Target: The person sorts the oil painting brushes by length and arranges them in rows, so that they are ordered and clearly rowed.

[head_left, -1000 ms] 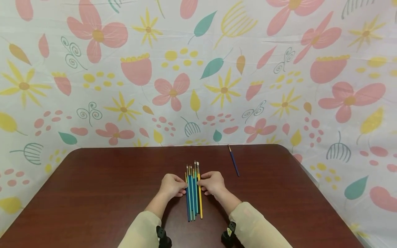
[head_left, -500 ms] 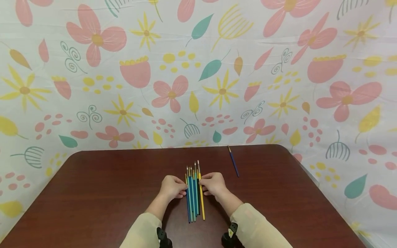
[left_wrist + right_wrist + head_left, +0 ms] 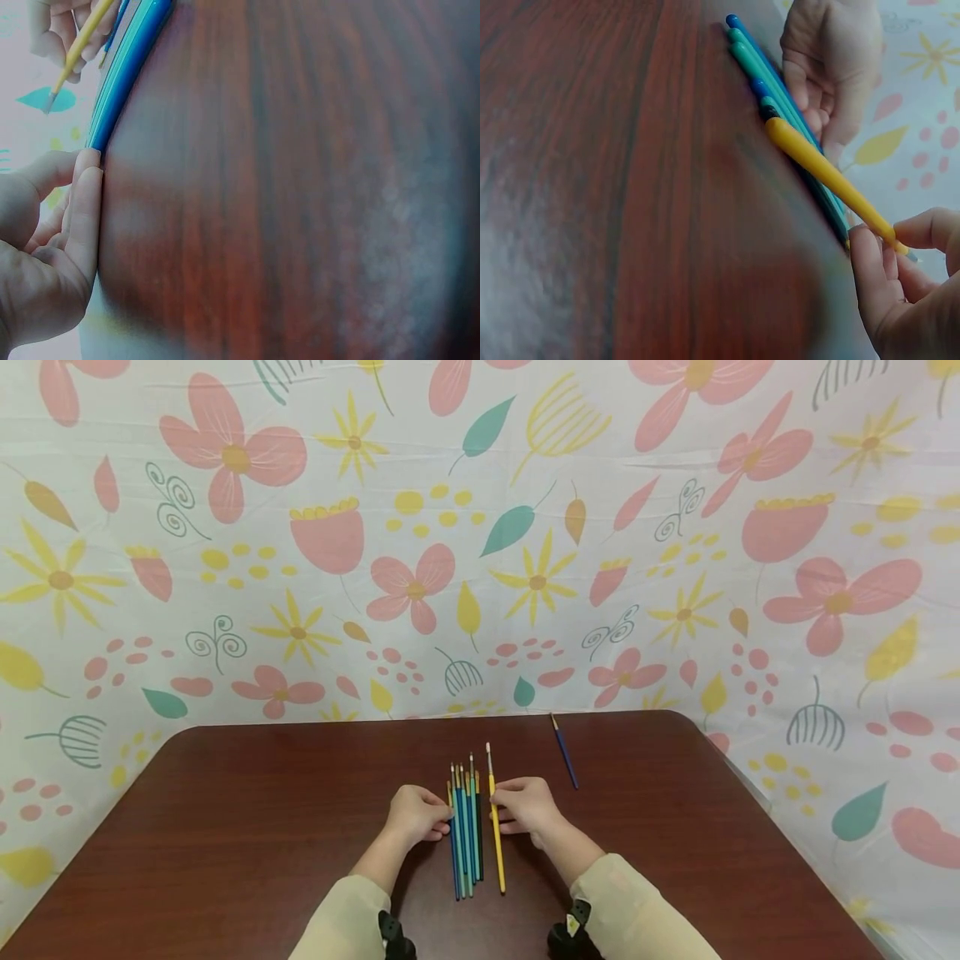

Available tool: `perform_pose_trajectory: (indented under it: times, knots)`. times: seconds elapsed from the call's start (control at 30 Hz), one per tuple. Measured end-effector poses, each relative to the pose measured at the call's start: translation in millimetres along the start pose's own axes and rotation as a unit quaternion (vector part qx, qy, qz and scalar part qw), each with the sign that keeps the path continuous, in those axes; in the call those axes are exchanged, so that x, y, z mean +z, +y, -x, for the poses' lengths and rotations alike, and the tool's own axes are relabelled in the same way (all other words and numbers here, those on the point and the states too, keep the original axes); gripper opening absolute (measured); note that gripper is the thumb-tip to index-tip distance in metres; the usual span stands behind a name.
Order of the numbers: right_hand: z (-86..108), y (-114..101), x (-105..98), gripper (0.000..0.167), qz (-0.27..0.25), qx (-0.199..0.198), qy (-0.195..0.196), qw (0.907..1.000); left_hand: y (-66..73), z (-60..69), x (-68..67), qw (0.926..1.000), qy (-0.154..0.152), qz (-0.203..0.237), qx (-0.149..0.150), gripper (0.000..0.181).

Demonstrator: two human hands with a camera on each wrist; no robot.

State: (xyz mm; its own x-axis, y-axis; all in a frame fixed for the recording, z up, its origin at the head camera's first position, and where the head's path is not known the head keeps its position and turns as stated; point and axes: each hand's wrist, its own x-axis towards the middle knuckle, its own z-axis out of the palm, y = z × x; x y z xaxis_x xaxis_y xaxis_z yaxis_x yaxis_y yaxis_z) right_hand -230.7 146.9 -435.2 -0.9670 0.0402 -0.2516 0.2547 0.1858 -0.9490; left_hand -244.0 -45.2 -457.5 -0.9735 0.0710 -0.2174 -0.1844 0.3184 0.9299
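In the head view a row of several blue, teal and dark paintbrushes (image 3: 464, 835) lies side by side on the table, bristles pointing away. My left hand (image 3: 415, 812) rests at the row's left side; the left wrist view shows its fairly straight fingertips touching the outer blue brush (image 3: 127, 82). A yellow paintbrush (image 3: 497, 843) is pinched between thumb and fingers of my right hand (image 3: 527, 806), just right of the row with a narrow gap. In the right wrist view the yellow brush (image 3: 817, 165) partly covers the row behind it.
A single dark blue paintbrush (image 3: 566, 752) lies apart near the far edge of the brown table (image 3: 300, 793). Behind the table hangs a white cloth (image 3: 337, 610) with flowers and leaves. Black wrist devices (image 3: 395, 935) sit at both sleeves.
My right hand has drawn the yellow paintbrush to the right, away from the row it lay against. The left hand and the other brushes have hardly moved.
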Motion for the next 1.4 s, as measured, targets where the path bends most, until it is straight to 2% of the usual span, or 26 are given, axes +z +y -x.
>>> perform_pose_trajectory:
  times: [0.27, 0.73, 0.93, 1.4]
  knots:
    - [-1.4, 0, -10, 0.035, -0.009, -0.01, -0.016, 0.9998, 1.4, 0.5, -1.2, 1.0, 0.0, 0.0, 0.004, 0.016]
    - [-2.4, 6, -27, 0.033, -0.013, -0.015, -0.009, 0.9998, 3.7, 7.4, 0.1, 1.0, -0.001, 0.003, -0.001, 0.015]
    - [-4.1, 6, -33, 0.036, -0.018, -0.008, -0.01, 0.9998, 4.2, 5.3, -1.2, 1.0, -0.004, 0.0, 0.006, 0.016]
    - [-6.8, 8, -48, 0.037, -0.018, 0.001, -0.015, 0.9997, 4.1, 3.4, -1.0, 1.0, 0.0, 0.001, 0.0, 0.015]
